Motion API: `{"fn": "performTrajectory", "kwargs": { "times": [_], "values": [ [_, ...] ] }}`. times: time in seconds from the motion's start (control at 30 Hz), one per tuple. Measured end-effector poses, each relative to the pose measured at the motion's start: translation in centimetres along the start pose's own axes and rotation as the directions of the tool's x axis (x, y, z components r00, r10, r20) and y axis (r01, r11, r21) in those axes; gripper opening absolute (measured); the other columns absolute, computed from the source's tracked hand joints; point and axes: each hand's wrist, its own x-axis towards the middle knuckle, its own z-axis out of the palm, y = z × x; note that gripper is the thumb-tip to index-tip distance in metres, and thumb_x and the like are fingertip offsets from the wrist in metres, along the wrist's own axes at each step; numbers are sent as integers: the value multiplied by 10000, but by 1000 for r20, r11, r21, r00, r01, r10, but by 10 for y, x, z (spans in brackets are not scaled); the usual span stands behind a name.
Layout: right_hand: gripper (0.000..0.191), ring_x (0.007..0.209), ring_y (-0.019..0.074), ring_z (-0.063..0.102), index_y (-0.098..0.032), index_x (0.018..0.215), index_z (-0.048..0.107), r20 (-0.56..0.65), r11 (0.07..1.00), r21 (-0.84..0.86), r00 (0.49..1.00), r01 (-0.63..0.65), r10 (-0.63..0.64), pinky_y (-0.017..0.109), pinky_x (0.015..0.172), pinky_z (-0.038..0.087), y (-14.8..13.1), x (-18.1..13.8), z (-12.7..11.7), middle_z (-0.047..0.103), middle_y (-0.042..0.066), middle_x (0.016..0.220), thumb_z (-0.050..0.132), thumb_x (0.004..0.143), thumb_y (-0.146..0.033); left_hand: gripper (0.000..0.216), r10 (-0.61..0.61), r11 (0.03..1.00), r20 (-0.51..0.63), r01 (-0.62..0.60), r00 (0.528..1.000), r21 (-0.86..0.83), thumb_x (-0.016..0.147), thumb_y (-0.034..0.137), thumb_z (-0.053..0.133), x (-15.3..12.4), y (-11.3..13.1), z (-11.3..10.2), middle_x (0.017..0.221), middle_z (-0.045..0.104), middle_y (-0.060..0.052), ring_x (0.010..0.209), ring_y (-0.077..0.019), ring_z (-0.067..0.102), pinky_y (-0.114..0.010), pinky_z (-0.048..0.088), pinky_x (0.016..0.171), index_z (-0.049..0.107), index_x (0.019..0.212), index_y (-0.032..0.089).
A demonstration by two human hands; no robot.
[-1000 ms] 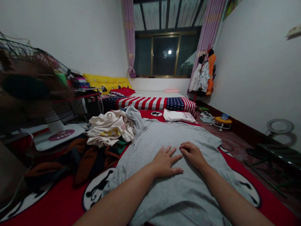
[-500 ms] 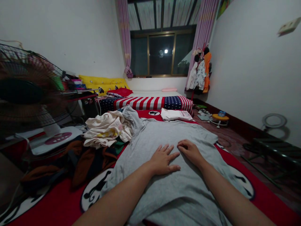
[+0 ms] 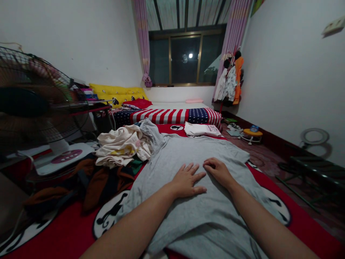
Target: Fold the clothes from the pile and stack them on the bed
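Observation:
A grey T-shirt (image 3: 185,219) lies spread over the red bed cover, fairly smooth in the middle and creased near me. My left hand (image 3: 188,181) rests flat on it, palm down with the fingers spread. Just to its right, my right hand (image 3: 219,173) touches the same cloth. Its fingers are curled in and the tips come together near the thumb; whether anything is pinched there is hidden. At the shirt's far left edge sits a heap of cream clothes (image 3: 118,144). A folded white garment (image 3: 202,129) lies beyond the shirt.
Brown and dark clothes (image 3: 99,183) lie on the left of the red cover (image 3: 70,230). A fan (image 3: 21,97) stands close on the left. Behind is another bed with a striped cover (image 3: 161,116). A yellow stool (image 3: 252,133) and a dark bench (image 3: 318,169) are on the right.
Both hands stay in nearly the same place on the T-shirt. The view has shifted very slightly.

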Motion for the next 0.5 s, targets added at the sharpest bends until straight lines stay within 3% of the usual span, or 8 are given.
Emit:
{"fn": "performTrajectory", "kwargs": {
  "times": [0.1, 0.2, 0.3, 0.4, 0.5],
  "values": [
    [147, 848, 195, 611, -201, 737, 683, 3, 1000, 7, 1000, -4, 4, 343, 828, 469, -1, 0, 0, 671, 64, 889, 580, 738, -306, 762, -3, 999, -61, 1, 998, -35, 853, 696, 375, -1, 0, -3, 1582, 59, -121, 1442, -326, 95, -551, 157, 1129, 236, 1488, 297],
    [147, 855, 198, 612, -202, 751, 684, -1, 1000, 2, 1000, -2, 2, 347, 833, 473, 0, 0, 0, 675, 65, 891, 581, 742, -306, 776, -22, 999, -237, 14, 971, -34, 871, 649, 405, -1, -1, -9, 1580, -87, -110, 1449, -318, -4, -543, 144, 1135, 150, 1508, 287],
    [142, 858, 198, 615, -202, 763, 683, 4, 1000, -22, 1000, 2, -2, 346, 838, 474, -1, -1, 0, 677, 63, 892, 579, 750, -298, 736, -63, 997, -339, 73, 939, 17, 886, 618, 404, 0, -3, -10, 1586, -71, -86, 1449, -309, -44, -564, 94, 1135, 161, 1504, 300],
    [160, 854, 200, 624, -197, 803, 684, -9, 998, -49, 999, 30, -31, 344, 816, 489, -4, -2, -1, 674, 71, 909, 568, 777, -304, 730, -172, 981, -243, 188, 955, 45, 872, 656, 379, 1, -7, -4, 1587, 49, -104, 1444, -344, 15, -597, 96, 1121, 235, 1490, 295],
    [227, 1029, 226, 603, -204, 968, 688, -61, 982, -113, 986, 150, -157, 381, 924, 462, -10, -3, -2, 658, 95, 1098, 558, 819, -316, 756, -235, 969, -114, 242, 965, 56, 857, 719, 282, 2, -10, 2, 1563, 183, -132, 1431, -369, 110, -609, 105, 1114, 317, 1465, 271]
  ]
}}
